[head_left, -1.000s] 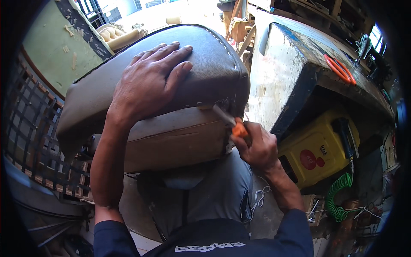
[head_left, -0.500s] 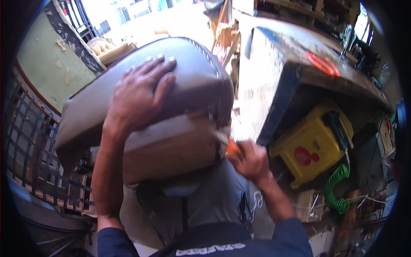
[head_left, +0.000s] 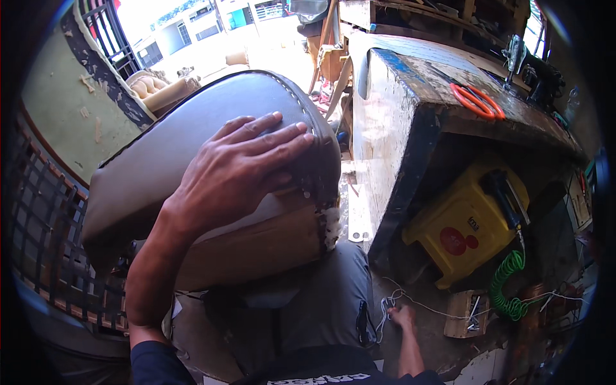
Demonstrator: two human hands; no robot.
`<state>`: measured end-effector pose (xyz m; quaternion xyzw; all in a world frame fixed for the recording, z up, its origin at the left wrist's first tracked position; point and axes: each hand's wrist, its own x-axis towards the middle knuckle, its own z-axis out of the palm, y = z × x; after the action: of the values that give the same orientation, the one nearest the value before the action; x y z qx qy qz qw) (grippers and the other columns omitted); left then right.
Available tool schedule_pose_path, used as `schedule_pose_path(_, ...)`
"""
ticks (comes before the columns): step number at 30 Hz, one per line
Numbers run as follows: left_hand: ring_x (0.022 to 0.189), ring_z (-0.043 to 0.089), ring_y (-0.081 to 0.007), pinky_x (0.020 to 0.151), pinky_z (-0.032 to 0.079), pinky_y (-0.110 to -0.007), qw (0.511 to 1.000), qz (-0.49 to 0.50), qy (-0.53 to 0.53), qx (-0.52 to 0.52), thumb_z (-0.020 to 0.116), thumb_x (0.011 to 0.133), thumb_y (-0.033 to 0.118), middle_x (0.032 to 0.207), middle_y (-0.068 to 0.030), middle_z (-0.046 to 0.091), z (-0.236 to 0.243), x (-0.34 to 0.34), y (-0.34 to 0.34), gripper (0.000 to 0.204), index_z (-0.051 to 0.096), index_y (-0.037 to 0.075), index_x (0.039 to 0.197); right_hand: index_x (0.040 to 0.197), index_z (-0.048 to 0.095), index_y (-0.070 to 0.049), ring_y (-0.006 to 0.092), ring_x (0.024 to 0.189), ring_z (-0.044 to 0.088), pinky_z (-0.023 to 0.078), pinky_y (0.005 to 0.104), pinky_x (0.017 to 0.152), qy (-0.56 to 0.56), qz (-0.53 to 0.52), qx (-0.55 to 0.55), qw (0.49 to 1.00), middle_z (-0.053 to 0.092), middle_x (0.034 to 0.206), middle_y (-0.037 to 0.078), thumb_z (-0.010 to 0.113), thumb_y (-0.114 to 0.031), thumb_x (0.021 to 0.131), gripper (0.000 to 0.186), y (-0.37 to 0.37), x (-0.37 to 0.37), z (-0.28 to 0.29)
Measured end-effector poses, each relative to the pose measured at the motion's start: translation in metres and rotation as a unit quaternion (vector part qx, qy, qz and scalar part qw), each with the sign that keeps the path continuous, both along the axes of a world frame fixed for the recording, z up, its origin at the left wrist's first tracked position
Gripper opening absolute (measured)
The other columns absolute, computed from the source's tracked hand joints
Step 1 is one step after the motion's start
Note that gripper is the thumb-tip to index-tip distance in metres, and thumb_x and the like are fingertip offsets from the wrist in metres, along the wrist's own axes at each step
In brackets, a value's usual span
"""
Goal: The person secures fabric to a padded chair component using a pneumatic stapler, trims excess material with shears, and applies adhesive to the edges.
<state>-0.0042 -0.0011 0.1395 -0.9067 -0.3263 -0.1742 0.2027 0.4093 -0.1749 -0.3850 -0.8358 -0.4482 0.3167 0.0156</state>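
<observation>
Left hand: flat on the brown cushion (head_left: 160, 154), fingers stretched out and slightly apart, tips by the stitched seam (head_left: 298, 99); left hand (head_left: 231, 167) lies at 10 o'clock from the view's middle.
Right hand: low at 5 o'clock (head_left: 403, 316), next to the loops of white cord (head_left: 383, 316); too small to tell whether its fingers are apart or closed on something.
Cushion: from 9 to 11 o'clock, in front of the knees, its lower corner ragged and whitish.
Wooden box: 4 o'clock (head_left: 457, 326), metal pieces inside.
Green coiled hose: 4 o'clock (head_left: 507, 298).
Yellow case: 3 o'clock (head_left: 443, 221), beneath the bench.
Worn bench: 2 o'clock (head_left: 427, 74), orange-handled scissors (head_left: 467, 106) on top.
</observation>
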Motion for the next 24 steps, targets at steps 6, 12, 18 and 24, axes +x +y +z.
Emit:
schedule_pose_path(6, 0.136, 0.057, -0.0295, 0.107, 0.045, -0.043, 0.997, 0.004, 0.06, 0.038, 0.074, 0.089, 0.016, 0.147, -0.0022, 0.062, -0.007, 0.001, 0.006, 0.058, 0.058, 0.018, 0.145, 0.113, 0.067, 0.002, 0.0437, 0.09, 0.065, 0.051, 0.0499, 0.08, -0.122, 0.064, 0.625, 0.768, 0.065, 0.097, 0.023, 0.056, -0.012, 0.103, 0.019, 0.088, 0.037, 0.256)
schedule_pose_path(12, 0.129, 0.059, -0.0291, 0.106, 0.045, -0.043, 0.993, 0.008, 0.092, 0.071, 0.071, 0.09, 0.013, 0.146, -0.0012, 0.063, -0.001, -0.001, 0.006, 0.057, 0.057, 0.016, 0.146, 0.134, 0.055, 0.004, 0.0465, 0.112, 0.061, 0.048, 0.055, 0.101, -0.42, 0.045, 0.53, 0.735, 0.064, 0.122, 0.024, 0.068, -0.02, 0.096, 0.047, 0.15, 0.138, 0.339)
schedule_pose_path(18, 0.131, 0.057, -0.028, 0.109, 0.042, -0.042, 0.996, -0.012, 0.073, 0.044, 0.069, 0.091, 0.013, 0.149, -0.0011, 0.06, -0.006, 0.002, 0.006, 0.058, 0.055, 0.017, 0.147, 0.149, 0.047, -0.001, 0.05, 0.127, 0.055, 0.048, 0.0545, 0.102, -0.349, 0.091, 0.395, 0.845, 0.058, 0.139, 0.03, 0.079, -0.028, 0.084, 0.078, 0.182, 0.218, 0.326)
schedule_pose_path(24, 0.135, 0.056, -0.0303, 0.112, 0.044, -0.045, 0.999, -0.029, 0.015, 0.014, 0.07, 0.092, 0.014, 0.149, -0.0031, 0.061, -0.009, -0.01, 0.006, 0.056, 0.058, 0.018, 0.146, 0.133, 0.06, -0.003, 0.0499, 0.108, 0.064, 0.052, 0.0567, 0.094, -0.295, 0.068, 0.307, 0.902, 0.069, 0.114, 0.029, 0.073, -0.032, 0.087, 0.056, 0.148, 0.145, 0.375)
